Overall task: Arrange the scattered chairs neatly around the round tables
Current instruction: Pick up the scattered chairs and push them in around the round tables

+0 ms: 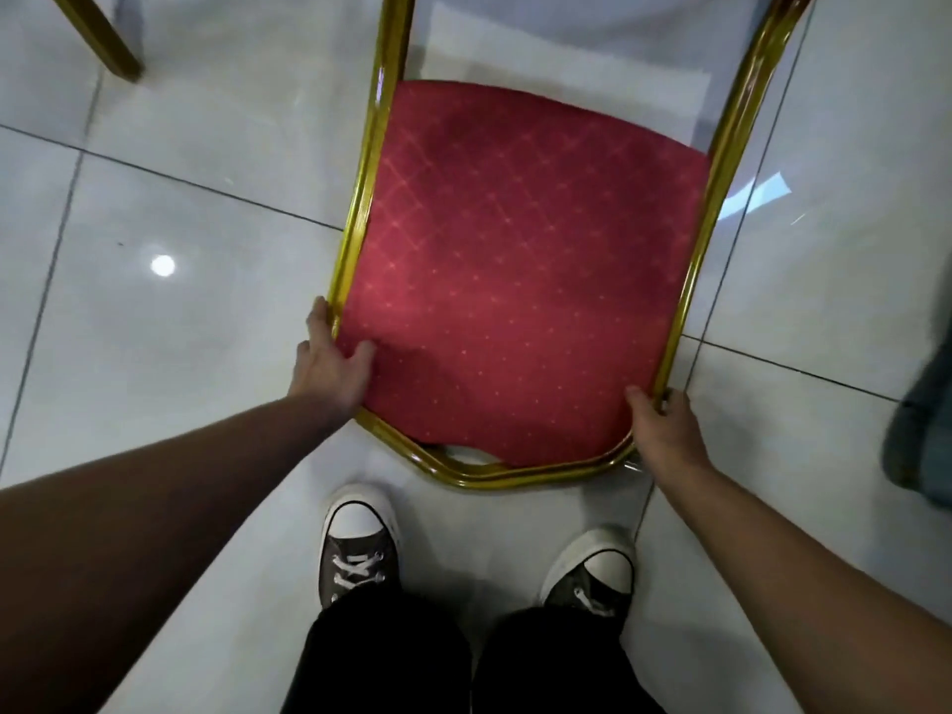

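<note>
As both hands (329, 368) grip chair (515, 280), red seat

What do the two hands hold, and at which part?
Both grip the chair by its gold frame: left hand at the left corner, right hand at the right corner.

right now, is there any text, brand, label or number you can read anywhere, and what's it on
None can be read.
Red padded chair: only a diamond-and-dot pattern, no label.
Gold frame: no marking.
Grey sneakers: no logo shows from above.
Floor tiles: bare, only glare.
</note>
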`<control>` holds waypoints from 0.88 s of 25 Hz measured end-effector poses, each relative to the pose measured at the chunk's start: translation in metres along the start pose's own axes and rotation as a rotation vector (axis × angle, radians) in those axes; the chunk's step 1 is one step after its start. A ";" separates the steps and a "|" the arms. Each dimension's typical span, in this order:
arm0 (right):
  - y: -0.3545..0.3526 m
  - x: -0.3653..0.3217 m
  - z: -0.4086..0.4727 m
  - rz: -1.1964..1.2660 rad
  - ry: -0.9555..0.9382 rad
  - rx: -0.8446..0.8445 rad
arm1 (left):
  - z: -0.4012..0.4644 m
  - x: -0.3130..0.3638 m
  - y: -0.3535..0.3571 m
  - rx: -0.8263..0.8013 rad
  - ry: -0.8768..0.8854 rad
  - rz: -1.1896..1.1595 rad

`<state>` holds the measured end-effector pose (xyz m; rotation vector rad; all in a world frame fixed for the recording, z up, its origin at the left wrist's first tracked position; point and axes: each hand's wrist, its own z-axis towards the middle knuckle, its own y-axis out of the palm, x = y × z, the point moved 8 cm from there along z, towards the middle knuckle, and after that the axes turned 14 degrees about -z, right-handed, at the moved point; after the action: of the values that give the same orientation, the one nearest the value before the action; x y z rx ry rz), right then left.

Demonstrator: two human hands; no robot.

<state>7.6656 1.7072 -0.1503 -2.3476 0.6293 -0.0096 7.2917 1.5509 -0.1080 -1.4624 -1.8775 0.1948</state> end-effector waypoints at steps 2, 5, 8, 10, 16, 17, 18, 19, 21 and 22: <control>0.013 0.001 0.007 0.148 0.007 0.003 | 0.017 -0.015 0.002 -0.003 -0.015 -0.124; -0.009 -0.010 -0.015 0.183 -0.026 0.040 | 0.001 -0.009 -0.016 -0.006 0.023 -0.192; -0.064 -0.022 -0.087 0.133 -0.115 0.040 | -0.072 0.031 -0.066 0.016 0.110 -0.116; -0.121 -0.048 -0.162 0.137 -0.178 0.047 | -0.139 0.077 -0.125 0.063 0.166 -0.086; -0.315 -0.164 -0.368 0.090 -0.368 0.119 | -0.324 0.252 -0.309 0.137 0.313 -0.042; -0.345 -0.181 -0.391 0.081 -0.366 0.113 | -0.345 0.280 -0.337 0.137 0.313 -0.069; -0.373 -0.201 -0.409 0.047 -0.340 0.097 | -0.361 0.308 -0.362 0.141 0.288 -0.076; -0.398 -0.220 -0.425 0.034 -0.291 0.071 | -0.373 0.332 -0.384 0.142 0.233 -0.101; -0.435 -0.252 -0.461 0.112 -0.157 -0.017 | -0.395 0.374 -0.428 0.121 0.127 -0.208; -0.444 -0.265 -0.478 0.182 -0.095 -0.061 | -0.402 0.393 -0.446 0.112 0.108 -0.247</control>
<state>7.5414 1.8082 0.5352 -2.3248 0.8033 0.2046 7.1643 1.6246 0.5943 -1.1324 -1.9077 0.0990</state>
